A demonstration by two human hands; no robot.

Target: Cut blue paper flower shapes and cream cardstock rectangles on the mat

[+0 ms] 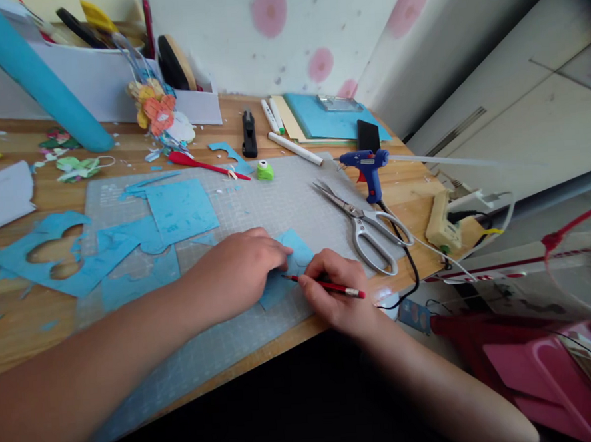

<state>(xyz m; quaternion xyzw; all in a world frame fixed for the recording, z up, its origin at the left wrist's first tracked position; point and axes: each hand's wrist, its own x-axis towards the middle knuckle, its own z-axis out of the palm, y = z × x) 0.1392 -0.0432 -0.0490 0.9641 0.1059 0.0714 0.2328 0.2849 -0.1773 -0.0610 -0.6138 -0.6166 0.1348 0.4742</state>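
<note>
A small blue paper piece (297,251) lies on the grey cutting mat (275,209) near the table's front edge. My left hand (243,267) rests flat on this paper with fingers stretched over it, pressing it down. My right hand (337,288) pinches a red pencil (329,286), whose tip touches the blue paper just right of my left fingers.
Silver scissors (366,230) and a blue glue gun (367,166) lie right of the mat. Blue paper sheets (179,211) and cut-out scraps (42,256) cover the left. Green punch (265,171), white markers (294,148), black stapler (248,134), clipboard (329,115) and paper flowers (156,113) at the back.
</note>
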